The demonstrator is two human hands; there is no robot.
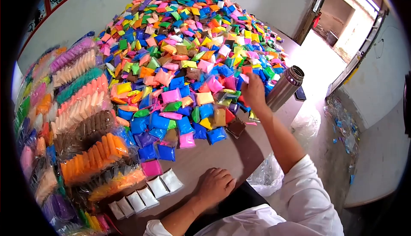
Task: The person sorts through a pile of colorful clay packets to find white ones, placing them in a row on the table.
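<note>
A large heap of small coloured packets (184,60) covers the table (188,161). At the heap's right edge, my right hand (254,91) reaches in with its fingers closed; a pale packet shows at the fingertips, but its grip is partly hidden. My left hand (217,185) rests at the table's front edge, fingers curled and together, with nothing visible in them. Left of it lies a row of several white packets (146,195), with a magenta packet (151,168) just behind. Close to my right wrist stands a metal flask (285,88).
Clear bags of sorted packets (94,152) are stacked along the left. A dark phone-like object (300,93) lies behind the flask. Clear plastic bags (266,175) hang or lie beside the table's right edge. Scraps (342,120) litter the floor near the open doorway.
</note>
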